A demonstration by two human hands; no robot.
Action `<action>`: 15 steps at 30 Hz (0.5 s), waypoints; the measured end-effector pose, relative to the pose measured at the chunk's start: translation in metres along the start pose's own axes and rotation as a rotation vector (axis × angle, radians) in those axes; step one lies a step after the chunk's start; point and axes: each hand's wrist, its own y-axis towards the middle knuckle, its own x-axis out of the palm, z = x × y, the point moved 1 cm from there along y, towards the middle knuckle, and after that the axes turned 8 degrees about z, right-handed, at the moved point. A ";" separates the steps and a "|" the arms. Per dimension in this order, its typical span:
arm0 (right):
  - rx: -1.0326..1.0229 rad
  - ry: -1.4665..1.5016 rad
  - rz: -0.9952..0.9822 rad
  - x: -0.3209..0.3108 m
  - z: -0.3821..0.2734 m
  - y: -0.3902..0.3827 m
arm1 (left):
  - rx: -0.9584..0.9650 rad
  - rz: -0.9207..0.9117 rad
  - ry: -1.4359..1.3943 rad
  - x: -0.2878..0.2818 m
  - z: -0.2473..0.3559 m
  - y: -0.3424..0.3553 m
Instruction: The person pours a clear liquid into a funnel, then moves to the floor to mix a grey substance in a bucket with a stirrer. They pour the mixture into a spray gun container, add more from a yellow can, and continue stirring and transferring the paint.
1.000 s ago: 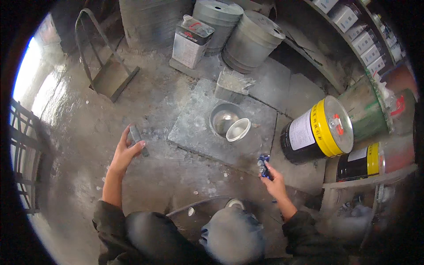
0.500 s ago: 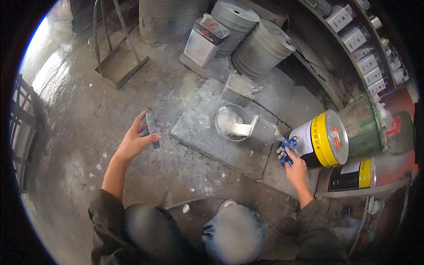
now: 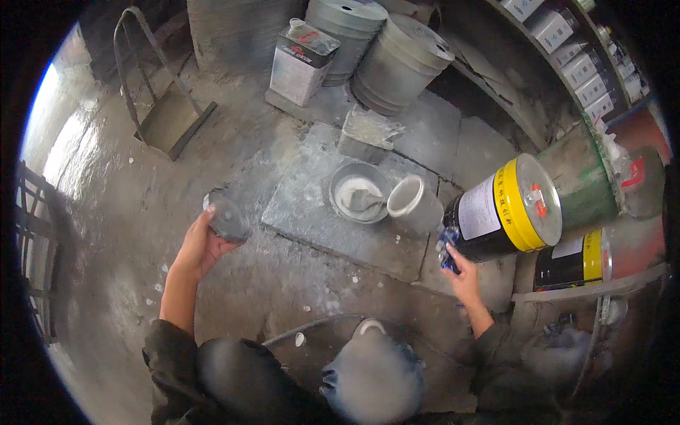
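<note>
My left hand (image 3: 197,249) is closed around the rim of a round, dark grey, see-through disc (image 3: 229,218), held above the floor at left. My right hand (image 3: 464,278) grips a small blue-and-silver tool (image 3: 448,248); its exact kind is too blurred to make out. This tool is beside a black drum with a yellow band (image 3: 523,205). Between my hands, on a stone slab (image 3: 304,205), stands a grey bucket (image 3: 337,209) with white material and a grey object inside. Right of the bucket is a pale translucent tub (image 3: 421,212).
Beyond the slab are an open-topped metal can (image 3: 365,145), a square can (image 3: 301,74) and two grey metal drums (image 3: 400,64). A long-handled metal dustpan (image 3: 170,124) stands at the far left. Shelves of white boxes (image 3: 581,69) line the right side; a hose (image 3: 312,327) crosses near my knees.
The disc in my left hand has turned from edge-on to showing its round face. My right hand has shifted slightly left with the blue-and-silver tool. The view has moved a little.
</note>
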 end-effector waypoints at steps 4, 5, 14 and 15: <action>0.150 -0.048 -0.113 0.002 0.026 -0.036 | 0.023 0.036 0.220 0.016 0.005 0.011; 0.127 -0.081 -0.076 0.001 0.044 -0.041 | 0.044 0.023 0.266 0.024 -0.001 0.021; 0.127 -0.198 -0.052 0.017 0.117 -0.022 | 0.055 0.095 0.684 0.086 -0.027 0.082; 0.113 -0.431 -0.020 0.024 0.101 -0.019 | 0.052 0.126 0.710 0.088 -0.028 0.084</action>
